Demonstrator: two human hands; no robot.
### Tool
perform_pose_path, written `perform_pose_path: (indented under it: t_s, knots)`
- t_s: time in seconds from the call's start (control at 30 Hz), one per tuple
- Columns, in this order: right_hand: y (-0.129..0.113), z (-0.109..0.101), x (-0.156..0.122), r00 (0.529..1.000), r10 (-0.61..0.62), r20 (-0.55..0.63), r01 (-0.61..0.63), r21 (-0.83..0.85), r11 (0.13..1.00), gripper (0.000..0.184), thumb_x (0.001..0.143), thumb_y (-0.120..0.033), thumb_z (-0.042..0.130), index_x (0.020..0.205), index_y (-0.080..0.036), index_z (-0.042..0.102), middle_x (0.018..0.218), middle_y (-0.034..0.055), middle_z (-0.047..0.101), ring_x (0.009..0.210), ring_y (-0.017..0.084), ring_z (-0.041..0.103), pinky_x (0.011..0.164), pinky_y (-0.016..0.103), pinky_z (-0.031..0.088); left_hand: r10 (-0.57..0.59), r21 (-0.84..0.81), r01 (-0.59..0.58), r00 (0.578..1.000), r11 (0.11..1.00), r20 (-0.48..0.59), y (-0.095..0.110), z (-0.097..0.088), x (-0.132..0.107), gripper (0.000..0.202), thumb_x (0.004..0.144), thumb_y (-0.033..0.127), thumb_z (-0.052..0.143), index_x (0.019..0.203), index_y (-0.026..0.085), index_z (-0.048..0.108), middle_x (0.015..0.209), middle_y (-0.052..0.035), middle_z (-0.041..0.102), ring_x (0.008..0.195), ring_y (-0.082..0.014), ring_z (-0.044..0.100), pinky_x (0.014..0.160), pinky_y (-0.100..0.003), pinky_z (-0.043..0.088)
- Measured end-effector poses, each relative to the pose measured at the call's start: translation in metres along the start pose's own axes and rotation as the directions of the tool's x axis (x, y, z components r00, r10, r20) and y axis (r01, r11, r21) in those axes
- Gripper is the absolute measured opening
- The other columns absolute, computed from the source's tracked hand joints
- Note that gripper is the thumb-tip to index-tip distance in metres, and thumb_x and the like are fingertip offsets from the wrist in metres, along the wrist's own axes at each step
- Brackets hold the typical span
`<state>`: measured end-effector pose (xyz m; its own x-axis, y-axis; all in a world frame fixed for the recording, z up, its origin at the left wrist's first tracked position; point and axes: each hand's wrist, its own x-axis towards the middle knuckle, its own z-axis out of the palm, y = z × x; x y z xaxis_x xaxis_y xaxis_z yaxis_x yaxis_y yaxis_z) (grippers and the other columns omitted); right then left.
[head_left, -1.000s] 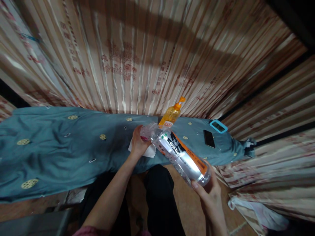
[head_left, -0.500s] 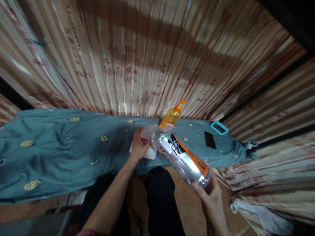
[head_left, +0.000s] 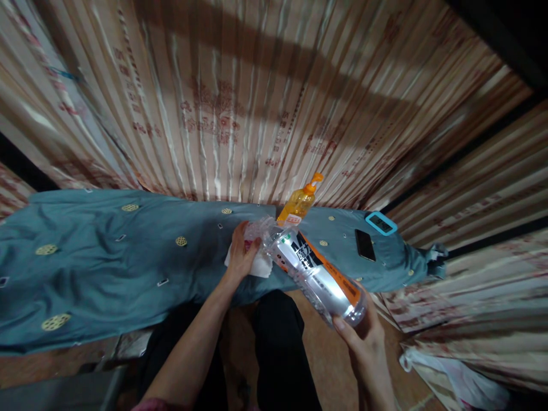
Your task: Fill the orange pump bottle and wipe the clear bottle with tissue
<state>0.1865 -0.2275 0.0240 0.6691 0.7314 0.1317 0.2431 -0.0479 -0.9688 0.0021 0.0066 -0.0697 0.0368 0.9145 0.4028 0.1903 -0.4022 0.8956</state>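
The large bottle (head_left: 317, 274) is held aloft, on the near side of the pump bottle (head_left: 298, 202), which serves as the reference for all positions here. Its neck end lies just in front of the pump bottle's lower part, and its base extends to the right and toward the person. The right hand (head_left: 370, 334) is clamped on the base end, thumb on the near side, other fingers largely hidden; this grip presumably bears the weight and sets the slant. The left hand (head_left: 242, 254), left of and nearer than the pump bottle, is closed around a clear plastic item (head_left: 253, 230), possibly a cup, apparently to steady it against the neck end; whether these 2 touch cannot be confirmed. A white tissue (head_left: 262, 267) lies below the left hand, on the patterned cloth (head_left: 141, 245), perhaps to guard against drips. The phone (head_left: 365, 245) and the blue-framed display (head_left: 381, 223) lie right of the pump bottle, well apart from the handling. Condition of the large bottle: transparent, glossy, ridged along the side, with 1 silver wrap label bearing black lettering and an orange band. Its mouth is obscured; cap status and contents cannot be determined.
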Motion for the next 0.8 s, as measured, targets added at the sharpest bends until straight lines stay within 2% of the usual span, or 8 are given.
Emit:
perform_pose_path:
  t_s: [0.23,0.5,0.63,0.8]
  knots:
    - [-0.0076,0.0038,-0.0005,1.000,-0.009,-0.024,0.009,-0.004,1.000,0.085,0.061,-0.054,0.089,0.132,-0.018,0.060,0.130,0.0138,0.072,0.120,0.034,0.068,0.100,0.044,0.053,-0.023,-0.024,0.023,1.000,0.999,0.009,0.0007,-0.0007,0.0014,0.063,0.091,0.058,0.062,0.139,0.019,0.051,0.140,-0.0186,0.062,0.135,-0.0342,0.057,0.118,-0.056,0.043]
    - [-0.0026,0.0027,-0.0011,0.999,-0.032,-0.014,0.032,-0.011,0.999,0.083,0.064,-0.056,0.087,0.133,-0.019,0.060,0.129,0.0130,0.072,0.121,0.034,0.066,0.101,0.045,0.051,-0.033,-0.028,0.034,0.999,0.999,0.019,0.0026,-0.0021,0.0016,0.063,0.091,0.060,0.061,0.139,0.020,0.052,0.141,-0.0175,0.061,0.137,-0.0339,0.056,0.119,-0.056,0.042]
    - [-0.0036,0.0023,-0.0009,1.000,-0.030,-0.007,0.030,-0.021,0.999,0.083,0.064,-0.056,0.087,0.134,-0.020,0.059,0.134,0.0135,0.069,0.127,0.034,0.062,0.107,0.047,0.046,-0.036,-0.039,0.037,0.999,0.999,0.016,0.0020,-0.0023,0.0017,0.062,0.091,0.060,0.062,0.140,0.022,0.052,0.140,-0.0161,0.061,0.136,-0.0332,0.056,0.119,-0.055,0.043]
    - [-0.0085,0.0036,-0.0008,0.999,-0.020,-0.024,0.020,-0.027,0.999,0.086,0.060,-0.057,0.088,0.131,-0.018,0.060,0.132,0.0149,0.070,0.125,0.036,0.062,0.105,0.049,0.047,-0.037,-0.028,0.037,0.999,0.999,0.015,0.0035,-0.0024,0.0022,0.064,0.091,0.063,0.060,0.139,0.021,0.053,0.139,-0.0167,0.061,0.136,-0.0337,0.057,0.118,-0.055,0.044]
